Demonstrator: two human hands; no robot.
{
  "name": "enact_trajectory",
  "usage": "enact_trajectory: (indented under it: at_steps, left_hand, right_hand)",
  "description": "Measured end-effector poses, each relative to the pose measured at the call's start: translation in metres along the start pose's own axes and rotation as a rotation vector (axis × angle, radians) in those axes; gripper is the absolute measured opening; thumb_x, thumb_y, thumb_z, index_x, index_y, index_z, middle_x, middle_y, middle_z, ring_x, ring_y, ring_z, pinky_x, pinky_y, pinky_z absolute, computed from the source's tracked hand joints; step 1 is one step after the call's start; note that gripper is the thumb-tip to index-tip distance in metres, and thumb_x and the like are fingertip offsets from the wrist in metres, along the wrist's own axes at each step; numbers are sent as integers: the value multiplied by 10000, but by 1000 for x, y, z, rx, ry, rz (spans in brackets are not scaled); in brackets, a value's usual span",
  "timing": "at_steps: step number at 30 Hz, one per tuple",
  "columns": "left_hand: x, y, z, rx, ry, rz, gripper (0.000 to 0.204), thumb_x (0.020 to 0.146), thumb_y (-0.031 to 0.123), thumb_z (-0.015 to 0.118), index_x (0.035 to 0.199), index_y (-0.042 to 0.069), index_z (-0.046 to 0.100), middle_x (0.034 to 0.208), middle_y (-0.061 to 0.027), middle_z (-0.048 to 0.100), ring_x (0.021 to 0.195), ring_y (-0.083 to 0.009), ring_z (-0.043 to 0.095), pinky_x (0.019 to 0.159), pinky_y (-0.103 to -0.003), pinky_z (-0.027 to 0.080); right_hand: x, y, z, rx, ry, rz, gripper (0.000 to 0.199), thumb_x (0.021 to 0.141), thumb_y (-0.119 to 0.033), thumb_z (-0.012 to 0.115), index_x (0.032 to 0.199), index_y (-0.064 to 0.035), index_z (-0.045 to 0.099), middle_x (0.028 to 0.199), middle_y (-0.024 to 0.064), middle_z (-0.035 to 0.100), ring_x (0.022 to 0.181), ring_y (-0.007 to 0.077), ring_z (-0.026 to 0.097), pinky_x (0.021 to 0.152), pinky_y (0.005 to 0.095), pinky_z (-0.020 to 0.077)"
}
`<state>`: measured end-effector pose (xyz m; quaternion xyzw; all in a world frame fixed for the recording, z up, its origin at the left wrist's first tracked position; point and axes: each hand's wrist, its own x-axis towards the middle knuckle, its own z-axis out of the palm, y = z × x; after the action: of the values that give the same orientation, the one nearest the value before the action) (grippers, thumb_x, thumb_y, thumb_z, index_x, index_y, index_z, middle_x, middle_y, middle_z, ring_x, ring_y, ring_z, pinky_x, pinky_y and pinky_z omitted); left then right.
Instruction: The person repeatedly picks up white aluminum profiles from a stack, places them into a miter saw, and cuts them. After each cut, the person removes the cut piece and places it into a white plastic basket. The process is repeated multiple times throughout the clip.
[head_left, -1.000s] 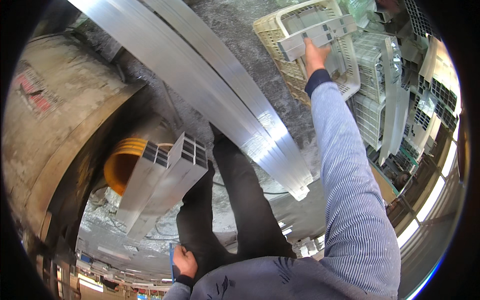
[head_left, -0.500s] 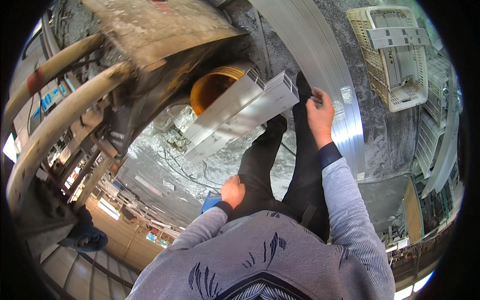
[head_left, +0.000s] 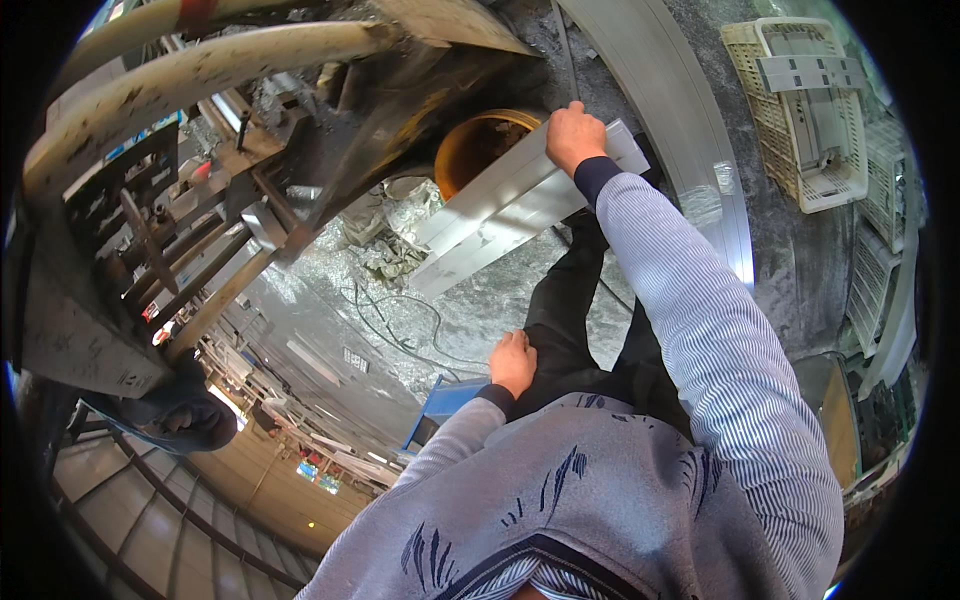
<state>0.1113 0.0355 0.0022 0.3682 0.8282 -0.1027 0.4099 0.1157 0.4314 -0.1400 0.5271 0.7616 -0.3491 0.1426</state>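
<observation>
Using the orange bucket (head_left: 452,163) as the landmark: the two pale metal profiles (head_left: 520,205) are just below and right of it, side by side, slanting up to the right. The upper one hides a bit of the bucket, can't tell if they actually touch. Right hand (head_left: 577,138) is just right of the bucket, over the top end of those profiles, back of the hand showing and fingers bent over the metal. Fingertips are hidden tho, so I can't tell if it's really pinching or just resting. Left hand (head_left: 513,363) is well below the bucket on the dark trouser leg (head_left: 560,345), fingers curled in and close together, can't see if the tips press on anything. Crumpled pale sheeting (head_left: 395,225) sits just down-left of the bucket, long silver bars (head_left: 685,120) run well to its right, and farther right is a cream crate (head_left: 762,125) with a short metal strip (head_left: 810,73) across it
</observation>
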Motion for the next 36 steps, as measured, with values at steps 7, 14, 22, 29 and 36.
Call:
enact_trajectory:
  at_steps: [7, 14, 22, 29, 36]
  left_hand:
    - [-15, -24, 11, -197, 57, -71, 139, 877, 166, 625, 969, 63, 632, 922, -186, 666, 886, -419, 653, 779, -518, 530]
    - [-11, -42, -1, -490, 77, -174, 188, 871, 203, 653, 989, 60, 684, 961, -184, 724, 944, -391, 688, 831, -466, 544]
    - [6, -73, -36, -686, 420, -166, 255, 839, 193, 707, 1028, 23, 709, 1000, -191, 726, 968, -383, 690, 868, -456, 539]
    - [6, -109, -77, -911, 613, -332, 278, 850, 223, 705, 1042, 23, 719, 974, -164, 750, 932, -315, 724, 863, -395, 552]
    - [-32, -114, -116, -688, 738, -129, 476, 811, 288, 752, 1221, 59, 677, 1237, -158, 667, 1141, -349, 628, 973, -424, 511]
  right_hand:
    - [-9, 9, -5, 256, -39, -190, 276, 801, -205, 745, 997, -12, 723, 973, 225, 700, 917, 374, 693, 843, 435, 550]
    - [-80, -13, -44, 836, -159, -244, 334, 822, -207, 771, 1034, 43, 707, 923, 164, 735, 882, 235, 704, 814, 367, 532]
    - [-128, 14, -152, 1094, -246, 20, 401, 992, -220, 633, 1190, 128, 633, 976, 182, 722, 829, 261, 740, 769, 347, 621]
    - [-142, 9, -222, 906, -150, 37, 396, 1005, -232, 580, 1182, 119, 629, 984, 183, 716, 767, 238, 728, 691, 309, 612]
    - [-140, -17, -232, 777, -217, -114, 414, 1010, -282, 593, 1198, 83, 646, 957, 146, 718, 735, 210, 714, 654, 298, 571]
